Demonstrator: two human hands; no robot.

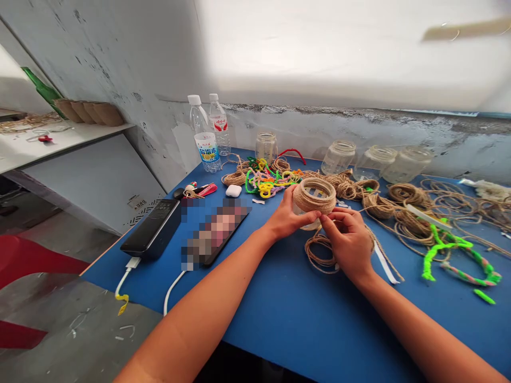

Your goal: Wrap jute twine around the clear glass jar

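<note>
A glass jar point(306, 221) with twine wound around its neck and upper part is held just above the blue table. My left hand point(288, 217) wraps around the jar's left side, with the thumb across its front. At the jar's right front, my right hand point(348, 242) is closed, thumb and fingers pinching the jute twine point(319, 252) against the wound band. A loose loop of that twine hangs below the jar, beside my right hand. The fingertips of my left hand behind the jar are hidden.
Several bare glass jars point(338, 157) stand along the wall. Twine coils point(378, 206) and bright pipe cleaners point(459, 244) lie at right. A power bank point(151, 229), a phone point(227, 234), an earbud case point(233, 191) and plastic bottles point(207, 146) are on the left.
</note>
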